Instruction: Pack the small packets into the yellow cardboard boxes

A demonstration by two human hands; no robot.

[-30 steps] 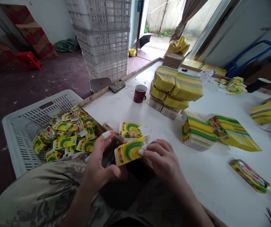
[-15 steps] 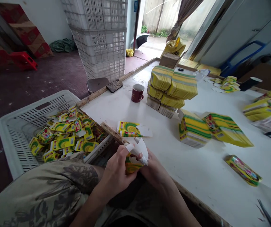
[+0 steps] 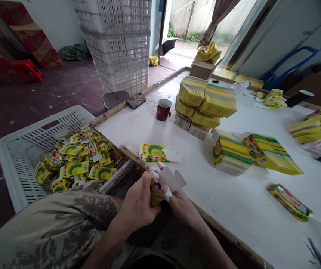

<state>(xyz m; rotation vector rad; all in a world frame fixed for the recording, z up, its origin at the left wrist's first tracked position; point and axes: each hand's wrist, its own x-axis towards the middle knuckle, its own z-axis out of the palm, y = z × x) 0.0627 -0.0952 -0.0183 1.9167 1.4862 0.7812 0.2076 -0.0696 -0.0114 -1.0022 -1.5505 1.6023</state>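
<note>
My left hand is closed round a small yellow-and-green carton at the table's near edge. A pale grey-white flap stands out from the carton's top. My right hand grips the carton from the other side, with its thumb and fingers by the flap. White wrappings cover some of my fingertips. Just beyond my hands, flat unfolded cartons of the same print lie on the table. The carton's lower part is hidden by my fingers.
At left, a white plastic basket holds many folded cartons. On the white table stand a maroon mug, a phone, bundled flat cartons, more carton stacks, a closed box and scissors-like metal.
The white flap has swung out to the right and now lies flatter. My right thumb and fingers have shifted round it, while my left hand has stayed nearly in place.
</note>
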